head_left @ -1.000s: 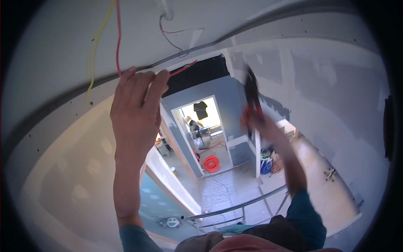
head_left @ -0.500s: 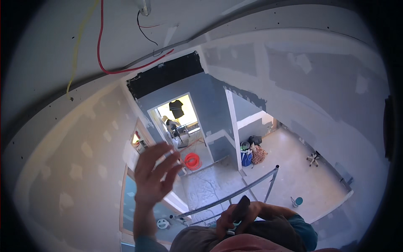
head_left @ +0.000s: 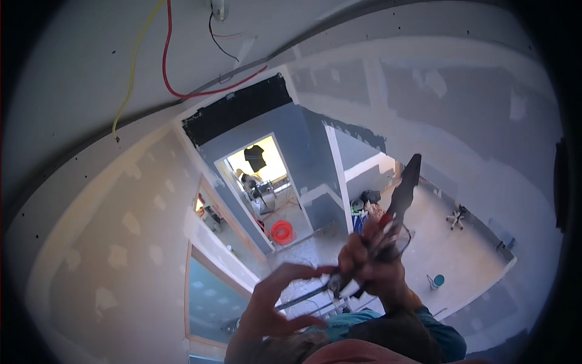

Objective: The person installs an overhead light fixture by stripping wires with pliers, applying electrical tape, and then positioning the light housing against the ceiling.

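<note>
My right hand (head_left: 388,276) is closed round a long dark tapering tool (head_left: 407,185) with a red part near the grip. The tool points up and to the right; it is blurred, so its exact kind does not show. Close by on the left, my left hand (head_left: 270,297) is curved, its thumb well apart from the fingers. Its fingertips reach to the base of the right hand, where a small metallic piece (head_left: 335,283) shows. Whether they touch that piece, I cannot tell.
A metal rail (head_left: 300,299) runs below my hands. Red cable (head_left: 165,57) and yellow cable (head_left: 131,79) hang from the ceiling. Far below lie an orange-red coil (head_left: 282,232), a teal bucket (head_left: 438,281) and a wheeled base (head_left: 456,217). Patched plasterboard walls surround the space.
My raised left hand has come down and right, towards my right hand. My right hand has lifted, and the dark tool now points up and right. The view has shifted slightly.
</note>
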`<state>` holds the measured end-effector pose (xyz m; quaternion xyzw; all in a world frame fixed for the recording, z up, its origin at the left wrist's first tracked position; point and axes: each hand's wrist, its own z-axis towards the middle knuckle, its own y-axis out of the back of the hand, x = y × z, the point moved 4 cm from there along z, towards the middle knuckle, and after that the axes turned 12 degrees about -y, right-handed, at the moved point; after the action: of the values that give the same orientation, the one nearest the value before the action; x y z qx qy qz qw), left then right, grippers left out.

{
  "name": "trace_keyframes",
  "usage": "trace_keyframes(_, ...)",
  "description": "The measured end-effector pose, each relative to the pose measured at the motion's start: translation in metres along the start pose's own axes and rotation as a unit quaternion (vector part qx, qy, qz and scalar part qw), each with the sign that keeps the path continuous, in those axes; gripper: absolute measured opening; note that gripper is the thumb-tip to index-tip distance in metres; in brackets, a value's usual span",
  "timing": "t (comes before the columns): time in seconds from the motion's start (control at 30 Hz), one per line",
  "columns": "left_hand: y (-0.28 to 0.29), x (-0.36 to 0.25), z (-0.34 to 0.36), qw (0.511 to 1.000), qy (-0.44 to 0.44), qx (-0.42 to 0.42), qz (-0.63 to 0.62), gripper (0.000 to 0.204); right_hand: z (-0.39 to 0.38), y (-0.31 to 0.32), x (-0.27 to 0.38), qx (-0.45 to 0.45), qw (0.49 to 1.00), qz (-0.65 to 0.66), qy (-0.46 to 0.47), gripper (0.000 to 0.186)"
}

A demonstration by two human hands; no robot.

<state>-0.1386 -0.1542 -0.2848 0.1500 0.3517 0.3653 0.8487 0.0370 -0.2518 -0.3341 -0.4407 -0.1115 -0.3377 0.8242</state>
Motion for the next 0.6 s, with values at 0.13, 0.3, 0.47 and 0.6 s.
trace_keyframes(0.13,-0.004,0.035,0.034,0.982,-0.057,-0.074,0.162,0.044,0.007,0.04,0.001,-0.163,0.981,-0.084,0.062,0.05)
trace_keyframes(0.3,-0.011,0.085,0.052,0.996,-0.026,-0.069,0.046,0.016,0.026,0.055,0.0,-0.195,0.975,-0.072,0.072,0.027)
trace_keyframes(0.47,-0.027,0.105,0.065,0.999,-0.022,-0.029,0.009,0.015,0.01,0.078,-0.005,-0.233,0.962,-0.119,0.079,0.024)
trace_keyframes(0.6,-0.037,0.117,0.074,0.994,-0.059,0.017,0.093,0.013,-0.001,0.09,0.007,-0.261,0.944,-0.16,0.118,0.049)
